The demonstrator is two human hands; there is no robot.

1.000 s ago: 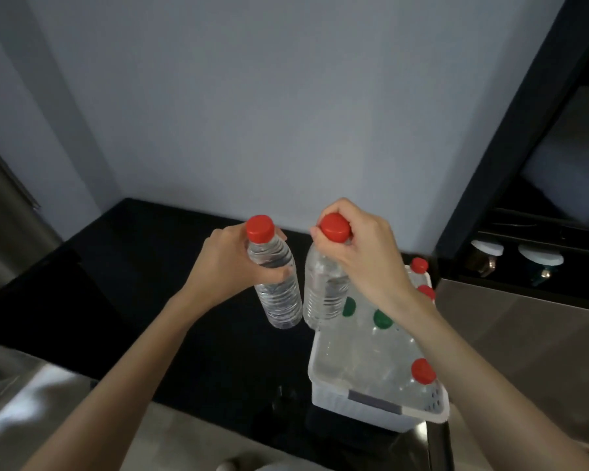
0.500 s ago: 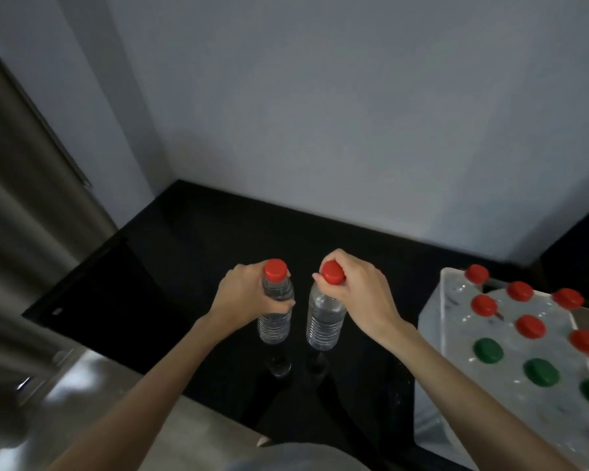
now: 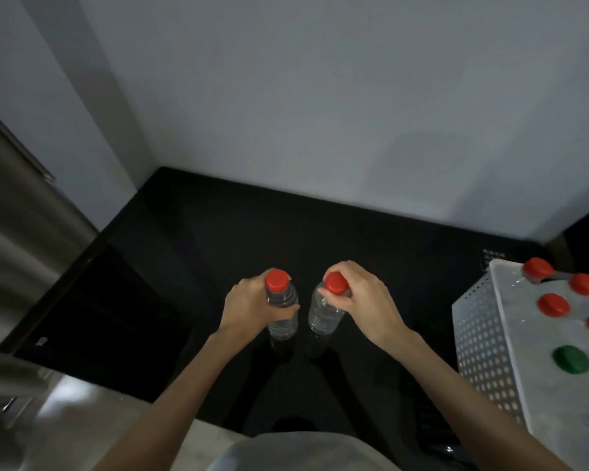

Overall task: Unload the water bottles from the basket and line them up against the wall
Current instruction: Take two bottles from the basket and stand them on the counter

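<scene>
A brushed-steel appliance panel fills the far left edge, beside the glossy black bench that runs back to the pale grey wall. Your left hand wraps around the neck and shoulder of a clear plastic water bottle with a red cap, held upright over the middle of the bench, well short of the wall. Just beside it, your right hand pinches the red-capped top of a second clear plastic water bottle, also upright; the two bottles stand close together without touching. Whether their bases rest on the bench or hang just above it cannot be told. At the right edge sits the white perforated basket, holding more bottles with red caps and a green cap.
</scene>
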